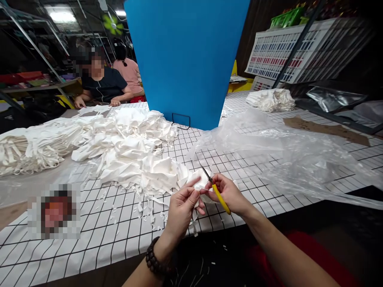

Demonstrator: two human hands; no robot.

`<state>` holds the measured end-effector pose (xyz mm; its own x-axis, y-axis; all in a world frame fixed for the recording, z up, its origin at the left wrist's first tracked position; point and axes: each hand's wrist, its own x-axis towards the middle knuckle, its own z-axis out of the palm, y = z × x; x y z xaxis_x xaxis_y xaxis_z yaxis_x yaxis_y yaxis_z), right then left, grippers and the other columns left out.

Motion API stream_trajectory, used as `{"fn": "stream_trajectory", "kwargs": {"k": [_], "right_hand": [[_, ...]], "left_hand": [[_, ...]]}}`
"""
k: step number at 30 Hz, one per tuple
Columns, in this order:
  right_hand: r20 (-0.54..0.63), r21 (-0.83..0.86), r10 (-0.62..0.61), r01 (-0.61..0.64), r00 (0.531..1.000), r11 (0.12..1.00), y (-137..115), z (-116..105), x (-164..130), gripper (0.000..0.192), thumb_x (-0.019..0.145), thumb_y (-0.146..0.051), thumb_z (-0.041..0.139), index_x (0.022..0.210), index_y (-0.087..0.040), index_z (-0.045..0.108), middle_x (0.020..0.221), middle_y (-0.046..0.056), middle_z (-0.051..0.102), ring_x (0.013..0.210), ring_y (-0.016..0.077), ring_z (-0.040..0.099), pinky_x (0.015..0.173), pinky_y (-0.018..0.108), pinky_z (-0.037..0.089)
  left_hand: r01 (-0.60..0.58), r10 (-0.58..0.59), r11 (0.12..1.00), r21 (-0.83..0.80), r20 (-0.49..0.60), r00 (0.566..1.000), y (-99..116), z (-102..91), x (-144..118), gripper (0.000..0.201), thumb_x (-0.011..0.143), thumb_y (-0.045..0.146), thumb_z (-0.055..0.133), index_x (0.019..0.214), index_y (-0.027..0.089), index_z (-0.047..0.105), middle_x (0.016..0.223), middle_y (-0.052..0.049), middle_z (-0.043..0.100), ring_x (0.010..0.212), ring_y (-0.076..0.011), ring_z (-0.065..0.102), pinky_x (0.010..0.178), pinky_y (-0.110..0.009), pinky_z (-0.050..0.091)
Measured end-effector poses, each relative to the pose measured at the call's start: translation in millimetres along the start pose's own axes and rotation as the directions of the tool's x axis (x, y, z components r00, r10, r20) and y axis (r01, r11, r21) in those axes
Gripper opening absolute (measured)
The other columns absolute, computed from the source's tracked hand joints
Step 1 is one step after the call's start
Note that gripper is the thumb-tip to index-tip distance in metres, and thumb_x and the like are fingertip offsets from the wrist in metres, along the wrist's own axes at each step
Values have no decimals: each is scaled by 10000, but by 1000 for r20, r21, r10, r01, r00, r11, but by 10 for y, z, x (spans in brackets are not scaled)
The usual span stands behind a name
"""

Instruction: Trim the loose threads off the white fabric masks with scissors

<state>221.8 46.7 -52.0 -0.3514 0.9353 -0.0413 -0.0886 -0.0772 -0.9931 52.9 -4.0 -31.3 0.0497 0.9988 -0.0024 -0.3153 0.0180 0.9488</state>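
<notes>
Near the table's front edge, my left hand (182,211) is closed in a pinch on a small piece of white fabric (199,179) with a thin strap. My right hand (233,196) holds yellow-handled scissors (220,198), their dark blades pointing up and away to the left. The fingertips of that hand also pinch the strap, close to my left fingers. Whether the blades are parted is hard to make out. Just left of my hands lies a loose heap of white fabric pieces (140,169) with dangling straps. Small white scraps (115,213) are scattered on the checked tablecloth (98,233).
A tall blue panel (188,59) stands upright beyond the heap. Clear plastic sheeting (269,147) covers much of the right side, near a brown cardboard strip (326,129). Stacked white fabric (38,147) lies far left. A co-worker (103,85) sits across the table, hands on fabric.
</notes>
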Motion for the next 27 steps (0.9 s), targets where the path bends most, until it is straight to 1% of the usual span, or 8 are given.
{"fn": "stream_trajectory", "kwargs": {"k": [2, 4, 6, 8, 11, 13, 17, 27], "right_hand": [[-17, -74, -19, 18, 1000, 997, -97, -86, -71, 396, 670, -296, 819, 834, -222, 466, 854, -19, 600, 688, 121, 556, 634, 255, 451], [-35, -234, -45, 36, 998, 972, -243, -176, -192, 390, 680, -301, 805, 830, -226, 454, 820, -32, 562, 665, 115, 509, 604, 246, 419], [-17, -459, -53, 39, 998, 887, -385, -231, -331, 374, 687, -299, 790, 836, -231, 454, 767, -46, 518, 648, 120, 472, 589, 249, 393], [3, -662, -40, 32, 999, 749, -482, -234, -448, 363, 687, -306, 775, 857, -235, 462, 748, -44, 508, 649, 135, 468, 587, 262, 385], [-7, -816, -50, 23, 999, 578, -525, -167, -536, 354, 689, -334, 745, 885, -237, 466, 776, -24, 537, 659, 156, 495, 590, 280, 395], [-11, -853, -81, 32, 997, 521, -516, -113, -543, 344, 695, -345, 724, 895, -235, 467, 798, -11, 551, 671, 165, 513, 600, 286, 403], [10, -872, -130, 72, 991, 484, -512, -44, -521, 312, 713, -342, 694, 892, -231, 463, 802, -2, 563, 688, 173, 532, 605, 284, 402], [-11, -905, -148, 53, 989, 422, -494, -27, -533, 313, 736, -431, 695, 837, -241, 468, 712, -8, 576, 585, 164, 518, 525, 271, 347]], "left_hand": [[43, -42, 998, -52, 12, 999, -33, 1, 12, 222, 830, 342, 681, 845, 124, 718, 908, -89, 711, 547, -87, 618, 545, -212, 552], [45, -46, 999, -22, -28, 999, -53, 9, 25, 226, 814, 344, 700, 830, 118, 707, 699, -46, 688, 563, -112, 641, 584, -217, 558], [19, -16, 999, 51, -52, 999, -56, 22, 32, 224, 809, 344, 702, 788, 121, 698, 669, -28, 661, 557, -123, 650, 573, -221, 559], [-36, 42, 992, 124, -45, 998, -58, 32, 29, 205, 817, 332, 688, 768, 132, 694, 683, -12, 624, 548, -126, 651, 556, -228, 561], [-135, 139, 971, 198, -6, 990, -88, 29, 8, 164, 844, 300, 651, 779, 154, 687, 707, 5, 566, 550, -124, 645, 546, -241, 568], [-180, 180, 957, 227, 23, 983, -124, 18, -9, 138, 864, 273, 619, 801, 166, 679, 725, 7, 552, 557, -119, 637, 544, -245, 574], [-221, 214, 944, 244, 53, 975, -171, -1, -26, 92, 875, 238, 590, 847, 182, 657, 742, 17, 526, 567, -112, 626, 528, -243, 578], [-180, 161, 940, 290, 89, 983, -51, 26, -36, 150, 885, 234, 576, 768, 166, 642, 724, 14, 527, 547, -106, 622, 534, -224, 545]]}}
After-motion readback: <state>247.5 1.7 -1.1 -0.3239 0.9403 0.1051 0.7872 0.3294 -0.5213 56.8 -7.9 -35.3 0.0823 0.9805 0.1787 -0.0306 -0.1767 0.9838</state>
